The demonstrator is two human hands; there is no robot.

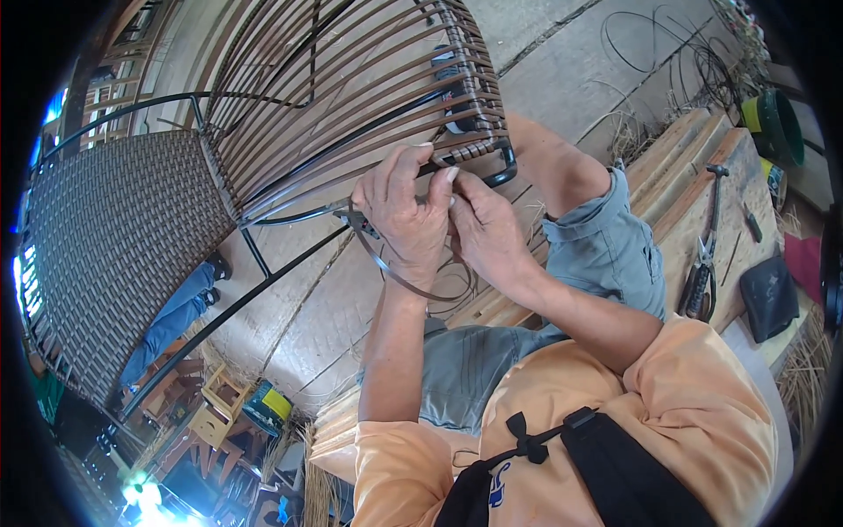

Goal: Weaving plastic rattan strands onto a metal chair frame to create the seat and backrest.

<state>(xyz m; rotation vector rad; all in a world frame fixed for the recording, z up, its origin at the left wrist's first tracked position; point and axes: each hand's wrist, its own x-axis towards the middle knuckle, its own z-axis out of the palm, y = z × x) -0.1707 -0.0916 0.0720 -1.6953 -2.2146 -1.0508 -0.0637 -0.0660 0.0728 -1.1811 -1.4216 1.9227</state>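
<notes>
A chair with a black metal frame [303, 272] stands before me, its left panel [123, 255] closely woven in dark brown. Parallel brown strips [325, 114] run across the other part to a wrapped edge rail [470, 66]. At that rail's near corner, my left hand [399, 206] is closed, thumb and fingers pinching a flat brown weaving strip [386, 263]. The strip's loose length curls down across my left wrist. My right hand [487, 228] is closed against the same corner, its fingertips beside the left thumb; what it pinches is hidden behind the fingers.
Right of my leg, a wooden plank bench [685, 211] carries a hammer [717, 176], cutters [700, 277] and a black pouch [768, 297]. Coiled strips [702, 66] lie on the floor near a green bucket [777, 127]. Another person's jeans [171, 325] show behind the woven panel.
</notes>
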